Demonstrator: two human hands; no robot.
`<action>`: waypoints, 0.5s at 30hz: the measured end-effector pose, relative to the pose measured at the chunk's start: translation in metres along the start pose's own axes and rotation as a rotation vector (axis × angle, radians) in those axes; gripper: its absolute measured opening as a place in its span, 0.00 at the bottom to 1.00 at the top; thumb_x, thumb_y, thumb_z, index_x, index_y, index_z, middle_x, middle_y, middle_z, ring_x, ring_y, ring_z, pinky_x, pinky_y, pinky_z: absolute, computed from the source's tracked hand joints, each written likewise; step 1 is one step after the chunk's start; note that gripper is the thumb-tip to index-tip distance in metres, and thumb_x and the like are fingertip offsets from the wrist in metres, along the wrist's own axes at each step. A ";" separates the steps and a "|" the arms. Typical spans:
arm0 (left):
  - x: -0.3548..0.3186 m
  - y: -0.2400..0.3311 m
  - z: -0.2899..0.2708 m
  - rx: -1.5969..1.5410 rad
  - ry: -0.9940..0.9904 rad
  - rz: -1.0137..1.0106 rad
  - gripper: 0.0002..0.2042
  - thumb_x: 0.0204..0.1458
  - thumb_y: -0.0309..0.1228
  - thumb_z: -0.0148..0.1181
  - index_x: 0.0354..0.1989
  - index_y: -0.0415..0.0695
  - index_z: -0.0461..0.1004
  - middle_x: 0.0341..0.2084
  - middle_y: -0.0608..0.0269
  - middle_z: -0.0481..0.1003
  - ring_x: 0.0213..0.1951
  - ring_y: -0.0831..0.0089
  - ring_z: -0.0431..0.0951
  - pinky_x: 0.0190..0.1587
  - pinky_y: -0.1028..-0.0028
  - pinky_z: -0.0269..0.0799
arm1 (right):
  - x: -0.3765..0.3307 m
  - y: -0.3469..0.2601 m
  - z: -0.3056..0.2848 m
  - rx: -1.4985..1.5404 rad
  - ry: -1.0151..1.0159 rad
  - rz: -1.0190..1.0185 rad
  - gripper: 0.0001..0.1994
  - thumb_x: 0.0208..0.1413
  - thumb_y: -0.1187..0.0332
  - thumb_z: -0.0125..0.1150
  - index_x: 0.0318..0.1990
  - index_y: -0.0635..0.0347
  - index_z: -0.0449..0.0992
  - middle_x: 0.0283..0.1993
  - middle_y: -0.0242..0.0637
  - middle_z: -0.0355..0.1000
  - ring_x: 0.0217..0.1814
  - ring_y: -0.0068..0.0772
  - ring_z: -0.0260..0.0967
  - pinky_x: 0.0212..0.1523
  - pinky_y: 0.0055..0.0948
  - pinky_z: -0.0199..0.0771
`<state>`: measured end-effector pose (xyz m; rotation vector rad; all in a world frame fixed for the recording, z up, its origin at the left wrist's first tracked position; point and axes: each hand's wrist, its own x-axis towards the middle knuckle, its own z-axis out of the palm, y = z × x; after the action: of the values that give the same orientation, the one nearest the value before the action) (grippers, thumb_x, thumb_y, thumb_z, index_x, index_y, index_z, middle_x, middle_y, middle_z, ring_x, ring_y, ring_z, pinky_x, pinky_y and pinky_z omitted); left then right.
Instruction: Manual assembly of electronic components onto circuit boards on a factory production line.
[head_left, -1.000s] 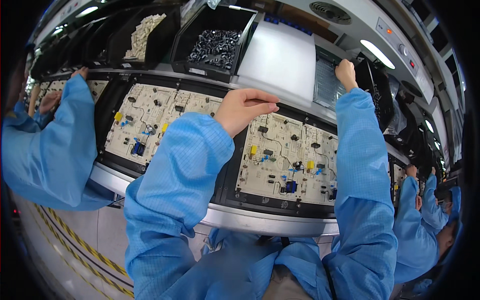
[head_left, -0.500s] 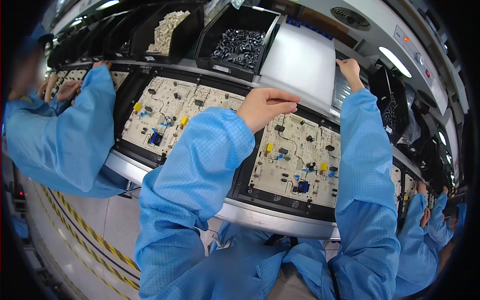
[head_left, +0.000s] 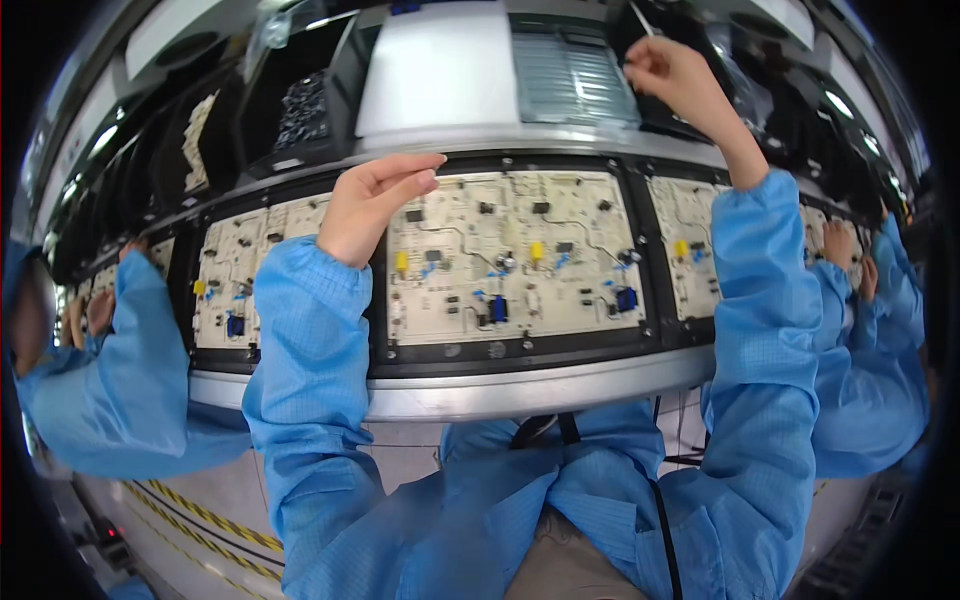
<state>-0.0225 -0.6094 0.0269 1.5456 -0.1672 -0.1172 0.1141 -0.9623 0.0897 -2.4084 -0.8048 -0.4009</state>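
My left hand [head_left: 372,207] hovers at the upper left corner of a cream circuit board [head_left: 425,322] with yellow, blue and black components. Its thumb and fingers are pinched together; anything between them is too small to make out. Farther up on the right, my right hand [head_left: 684,84] is raised in front of a black bin [head_left: 655,122], beside a tray of clear tubes [head_left: 572,85]. Its fingers are curled, the thumb against them, and I cannot see what they hold. The board sits in a black frame [head_left: 600,348].
A white sheet [head_left: 440,75] lies beyond the board. Bins of black cylindrical parts [head_left: 300,112] and pale parts [head_left: 197,145] stand left of it. More boards [head_left: 685,285] line both sides. A metal rail [head_left: 520,387] runs along the front. Co-workers in blue sleeves [head_left: 140,345] work either side.
My view has swung to the right. My right hand has moved from the white sheet's edge, past the clear tubes, to the black bin. My left hand remains pinched over the board's upper edge.
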 end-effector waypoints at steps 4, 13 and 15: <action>0.008 0.005 0.041 0.061 -0.100 0.041 0.13 0.54 0.26 0.55 0.47 0.36 0.73 0.44 0.60 0.74 0.43 0.76 0.74 0.49 0.77 0.68 | -0.085 0.034 -0.022 0.124 -0.177 0.192 0.06 0.49 0.74 0.62 0.31 0.64 0.71 0.25 0.25 0.67 0.28 0.13 0.62 0.29 0.16 0.64; 0.009 0.015 0.122 0.013 -0.296 0.059 0.10 0.53 0.23 0.56 0.43 0.35 0.73 0.39 0.60 0.75 0.41 0.74 0.75 0.49 0.76 0.69 | -0.135 0.066 -0.013 0.137 -0.368 0.167 0.10 0.45 0.70 0.65 0.34 0.67 0.76 0.26 0.37 0.73 0.27 0.25 0.68 0.28 0.27 0.66; 0.006 0.008 0.134 0.061 -0.367 0.058 0.09 0.53 0.22 0.55 0.42 0.34 0.73 0.37 0.60 0.75 0.41 0.73 0.76 0.47 0.77 0.70 | -0.131 0.057 -0.010 0.122 -0.459 0.218 0.09 0.44 0.73 0.65 0.32 0.68 0.75 0.26 0.37 0.73 0.28 0.26 0.66 0.30 0.25 0.66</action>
<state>-0.0415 -0.7416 0.0370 1.5682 -0.5094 -0.3526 0.0475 -1.0655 0.0161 -2.4675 -0.7163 0.2895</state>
